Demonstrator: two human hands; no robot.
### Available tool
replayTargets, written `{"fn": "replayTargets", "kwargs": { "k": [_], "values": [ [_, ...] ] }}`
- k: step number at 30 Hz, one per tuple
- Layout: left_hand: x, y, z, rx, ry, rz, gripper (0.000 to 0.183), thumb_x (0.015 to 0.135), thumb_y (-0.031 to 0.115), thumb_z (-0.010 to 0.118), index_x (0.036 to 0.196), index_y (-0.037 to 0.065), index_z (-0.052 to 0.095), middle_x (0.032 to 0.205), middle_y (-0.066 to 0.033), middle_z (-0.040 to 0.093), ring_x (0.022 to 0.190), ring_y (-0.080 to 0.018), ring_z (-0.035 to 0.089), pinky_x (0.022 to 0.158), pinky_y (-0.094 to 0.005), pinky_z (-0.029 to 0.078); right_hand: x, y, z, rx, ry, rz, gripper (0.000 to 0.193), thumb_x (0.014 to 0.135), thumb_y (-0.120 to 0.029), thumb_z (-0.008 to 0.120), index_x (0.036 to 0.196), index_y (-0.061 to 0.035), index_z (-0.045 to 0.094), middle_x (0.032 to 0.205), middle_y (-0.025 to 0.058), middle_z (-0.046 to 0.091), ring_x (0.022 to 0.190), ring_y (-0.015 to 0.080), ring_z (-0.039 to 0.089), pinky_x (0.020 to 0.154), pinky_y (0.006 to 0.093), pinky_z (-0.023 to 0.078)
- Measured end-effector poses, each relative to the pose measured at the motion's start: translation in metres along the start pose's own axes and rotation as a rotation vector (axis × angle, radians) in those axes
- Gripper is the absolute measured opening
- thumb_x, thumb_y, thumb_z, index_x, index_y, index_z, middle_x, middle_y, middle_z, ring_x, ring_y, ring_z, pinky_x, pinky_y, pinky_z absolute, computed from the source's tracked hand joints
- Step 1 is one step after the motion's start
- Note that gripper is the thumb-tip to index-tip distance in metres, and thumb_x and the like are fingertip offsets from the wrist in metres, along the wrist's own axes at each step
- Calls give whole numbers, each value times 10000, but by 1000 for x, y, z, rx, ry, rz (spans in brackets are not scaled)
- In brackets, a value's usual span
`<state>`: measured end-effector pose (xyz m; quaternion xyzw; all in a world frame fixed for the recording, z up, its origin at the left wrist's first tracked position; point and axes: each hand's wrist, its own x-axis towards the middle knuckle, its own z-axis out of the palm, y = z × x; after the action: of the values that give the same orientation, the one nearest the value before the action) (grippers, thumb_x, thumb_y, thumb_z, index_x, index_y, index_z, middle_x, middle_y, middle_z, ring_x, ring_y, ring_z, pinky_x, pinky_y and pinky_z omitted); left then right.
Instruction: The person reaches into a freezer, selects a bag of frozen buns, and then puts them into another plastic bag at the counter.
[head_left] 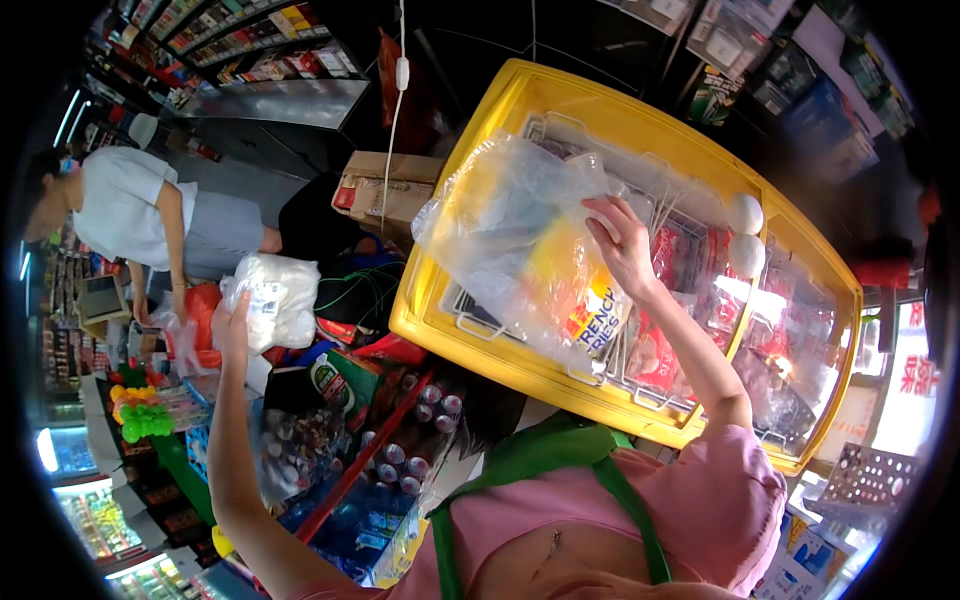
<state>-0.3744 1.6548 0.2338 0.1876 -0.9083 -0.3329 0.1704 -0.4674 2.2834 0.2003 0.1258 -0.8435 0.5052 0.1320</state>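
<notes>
a white wrapped package (285, 305) with a printed label is held up at the left, and the left grip (236, 322) is grasping it by its left edge. a large clear plastic bag (490, 210) lies crumpled across the left part of a yellow freezer chest (530, 375), spilling a little over the rim. the right grip (622, 240) is at the right side of this bag, its fingers bent; i cannot tell whether they pinch the film or only rest against it.

just below the right grip, a yellow and white packet (603, 318) lies in the freezer, partly behind the bag. to the right of it, wire baskets and red packages (655, 355) fill the middle of the chest, and two white round knobs (745, 214) sit close together near the dividing bar.

beyond the chest's left rim stands a cardboard box (385, 195), with a white cord (402, 110) hanging in front of it. below the white wrapped package, drink cans (395, 455) stand beside a slanting red bar. at the far left, a co-worker (125, 205) in a white shirt leans over a red bag (203, 318). shelves of small packets (270, 40) line the upper left.
</notes>
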Motion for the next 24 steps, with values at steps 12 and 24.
{"fn": "replayTargets", "kwargs": {
  "k": [12,24],
  "values": [
    [-125,328,41,-489,-722,-131,326,908,215,645,1137,-17,622,1036,-75,678,917,-136,652,826,-270,512,-50,-108,-78,104,-123,-312,733,782,-379,744,1380,-77,446,1472,154,384,1340,323,403,1068,462,368],
    [-251,377,133,-562,-1434,270,396,837,102,721,1193,15,569,1105,-60,633,1034,-130,587,871,-279,491,-158,-190,-107,-366,-204,-586,447,800,-112,637,1215,5,518,1150,160,582,998,337,604,816,407,523]
  ]
}}
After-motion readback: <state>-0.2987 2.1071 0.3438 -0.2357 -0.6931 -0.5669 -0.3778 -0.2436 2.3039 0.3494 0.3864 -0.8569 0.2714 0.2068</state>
